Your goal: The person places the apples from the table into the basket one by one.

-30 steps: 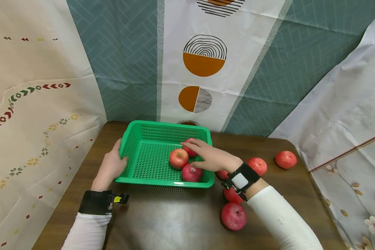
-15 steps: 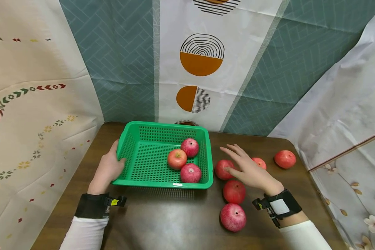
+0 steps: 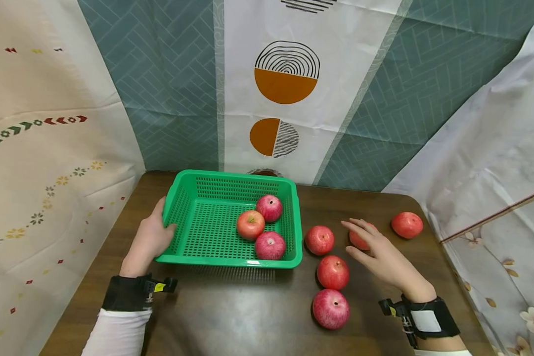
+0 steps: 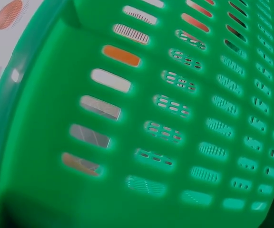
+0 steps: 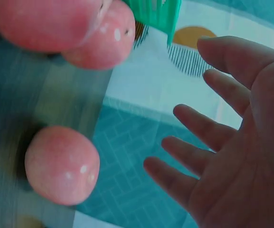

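My left hand grips the left wall of a green plastic basket, thumb inside the rim and fingers outside. Perforated green wall fills the left wrist view, with the hand itself out of sight there. Three apples lie in the basket's right half, among them a yellowish-red apple. My right hand hovers with spread fingers over a red apple, partly covering it. In the right wrist view, the right palm faces an apple across a gap, holding nothing.
Right of the basket, three apples stand in a rough column, the nearest a dark red apple. Another apple sits near the right edge of the brown wooden table. Patterned cloth hangs behind and along both sides.
My right hand has left the basket and swung right, passing over the loose apples to the one it now hovers above. My left hand keeps its grip on the basket.
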Available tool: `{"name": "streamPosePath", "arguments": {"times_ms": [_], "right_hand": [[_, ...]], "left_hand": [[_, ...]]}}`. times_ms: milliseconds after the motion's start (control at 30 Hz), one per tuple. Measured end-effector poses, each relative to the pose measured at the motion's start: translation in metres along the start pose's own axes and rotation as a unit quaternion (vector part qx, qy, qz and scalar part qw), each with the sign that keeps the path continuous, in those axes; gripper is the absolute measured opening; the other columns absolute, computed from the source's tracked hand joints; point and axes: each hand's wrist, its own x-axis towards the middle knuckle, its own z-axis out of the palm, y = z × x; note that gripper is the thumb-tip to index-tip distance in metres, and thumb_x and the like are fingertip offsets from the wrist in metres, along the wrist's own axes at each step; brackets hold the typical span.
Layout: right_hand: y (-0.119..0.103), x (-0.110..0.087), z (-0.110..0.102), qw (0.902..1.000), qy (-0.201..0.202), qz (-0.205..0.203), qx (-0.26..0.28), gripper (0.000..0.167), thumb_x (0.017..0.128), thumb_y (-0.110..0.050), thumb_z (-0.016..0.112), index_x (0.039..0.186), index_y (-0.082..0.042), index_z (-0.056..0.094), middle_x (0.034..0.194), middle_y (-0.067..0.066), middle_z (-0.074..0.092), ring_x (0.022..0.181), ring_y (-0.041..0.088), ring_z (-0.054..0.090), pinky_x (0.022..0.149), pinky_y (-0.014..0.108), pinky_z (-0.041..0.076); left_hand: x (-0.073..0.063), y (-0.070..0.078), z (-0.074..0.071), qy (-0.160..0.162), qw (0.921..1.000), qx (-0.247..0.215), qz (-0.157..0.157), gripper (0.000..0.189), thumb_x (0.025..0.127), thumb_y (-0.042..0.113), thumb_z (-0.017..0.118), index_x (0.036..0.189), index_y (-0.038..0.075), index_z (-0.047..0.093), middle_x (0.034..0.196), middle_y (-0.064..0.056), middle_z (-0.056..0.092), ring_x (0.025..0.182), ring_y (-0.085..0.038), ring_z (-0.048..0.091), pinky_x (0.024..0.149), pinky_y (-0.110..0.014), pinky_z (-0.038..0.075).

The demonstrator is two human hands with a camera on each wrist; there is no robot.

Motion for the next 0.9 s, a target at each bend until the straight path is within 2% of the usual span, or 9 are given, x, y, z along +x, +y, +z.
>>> {"name": "streamPosePath", "arguments": {"times_ms": [67,167,233,333,400,467,600,900], "right_hand": [[0.003,-0.006,-0.002,0.9999,0.009,0.003,-0.004,0.061,0.105,-0.026,0.073,0.161,-0.018,0.050,0.162,0.015,0.044,0.147,0.041,0.043,0.105,0.063,0.047],[0.006,-0.013,-0.005,0.9997,0.015,0.014,-0.009,0.057,0.106,-0.029,0.071,0.158,-0.018,0.053,0.158,0.012,0.050,0.145,0.037,0.047,0.108,0.063,0.042],[0.007,-0.019,-0.005,0.9996,0.013,0.021,-0.011,0.054,0.106,-0.030,0.071,0.156,-0.017,0.056,0.156,0.009,0.053,0.142,0.033,0.051,0.109,0.057,0.043],[0.009,-0.027,-0.003,0.9996,0.013,0.024,-0.012,0.053,0.105,-0.029,0.072,0.154,-0.016,0.059,0.154,0.006,0.058,0.140,0.030,0.054,0.112,0.034,0.041],[0.011,-0.032,-0.001,0.9996,0.015,0.020,-0.009,0.051,0.105,-0.028,0.073,0.153,-0.015,0.061,0.151,0.005,0.060,0.137,0.028,0.057,0.110,0.017,0.035],[0.013,-0.037,0.001,0.9996,0.021,0.013,-0.010,0.050,0.104,-0.025,0.074,0.151,-0.014,0.063,0.148,0.005,0.063,0.136,0.029,0.058,0.107,0.007,0.027],[0.016,-0.043,0.003,0.9996,0.026,0.013,-0.007,0.048,0.103,-0.023,0.074,0.149,-0.013,0.064,0.146,0.004,0.065,0.134,0.027,0.059,0.106,0.004,0.025],[0.017,-0.056,0.009,0.9988,0.021,0.043,0.002,0.050,0.106,-0.031,0.071,0.153,-0.019,0.061,0.150,0.000,0.062,0.137,0.027,0.058,0.105,0.006,0.029]], "left_hand": [[0.000,0.001,0.000,-0.002,1.0000,-0.001,-0.001,0.084,0.107,0.012,0.055,0.171,0.002,0.001,0.135,-0.047,0.053,0.089,-0.044,0.066,0.071,-0.051,0.052],[0.001,0.000,-0.001,-0.005,1.0000,-0.003,-0.001,0.084,0.108,0.013,0.055,0.171,0.003,0.001,0.135,-0.047,0.053,0.089,-0.044,0.066,0.071,-0.051,0.052],[0.001,0.000,-0.001,-0.007,1.0000,-0.004,-0.003,0.084,0.108,0.013,0.055,0.171,0.003,0.001,0.135,-0.047,0.053,0.089,-0.044,0.066,0.071,-0.051,0.052],[0.001,-0.001,-0.001,-0.006,1.0000,-0.004,-0.005,0.084,0.108,0.013,0.055,0.171,0.004,0.001,0.136,-0.047,0.052,0.092,-0.046,0.066,0.071,-0.052,0.052],[0.000,-0.001,-0.001,-0.007,0.9999,-0.004,-0.007,0.084,0.108,0.013,0.055,0.171,0.004,0.001,0.136,-0.047,0.052,0.094,-0.048,0.066,0.072,-0.053,0.052],[0.000,-0.002,-0.001,-0.009,0.9999,-0.004,-0.009,0.084,0.108,0.013,0.055,0.171,0.004,0.000,0.137,-0.047,0.051,0.095,-0.048,0.066,0.073,-0.054,0.053],[-0.001,-0.003,-0.001,-0.010,0.9999,-0.001,-0.009,0.084,0.108,0.014,0.055,0.171,0.004,0.000,0.136,-0.047,0.052,0.093,-0.047,0.067,0.072,-0.052,0.053],[0.002,-0.004,-0.001,-0.006,1.0000,0.005,0.001,0.084,0.108,0.014,0.056,0.171,0.002,0.002,0.135,-0.046,0.053,0.092,-0.047,0.066,0.072,-0.053,0.053]]}}
